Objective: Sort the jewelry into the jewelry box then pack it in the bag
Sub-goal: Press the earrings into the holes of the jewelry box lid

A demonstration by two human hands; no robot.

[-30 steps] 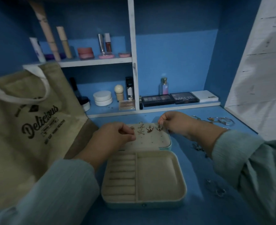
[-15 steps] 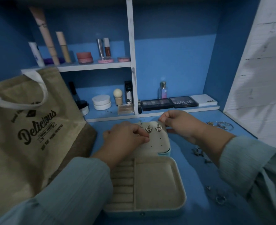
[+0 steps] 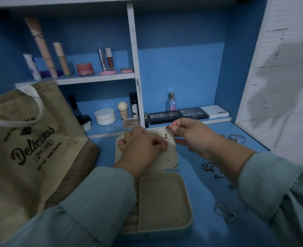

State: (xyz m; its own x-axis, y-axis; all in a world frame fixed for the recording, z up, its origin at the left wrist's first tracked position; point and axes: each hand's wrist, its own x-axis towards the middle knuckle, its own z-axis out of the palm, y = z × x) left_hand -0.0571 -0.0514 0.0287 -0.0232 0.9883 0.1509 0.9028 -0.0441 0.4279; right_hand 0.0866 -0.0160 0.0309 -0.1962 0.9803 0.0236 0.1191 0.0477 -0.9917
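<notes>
Left hand (image 3: 141,148) pinches butterfly earring (image 3: 166,138) against jewelry box (image 3: 165,198) lid; right hand (image 3: 186,133) pinches lid's far edge. Best brace lid, push post straight through. Bag (image 3: 26,148) stands left of hands.

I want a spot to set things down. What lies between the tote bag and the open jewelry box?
In the head view, the person's left sleeve crosses that stretch between the tote bag and the jewelry box; farther back a strip of blue desk shows.
</notes>
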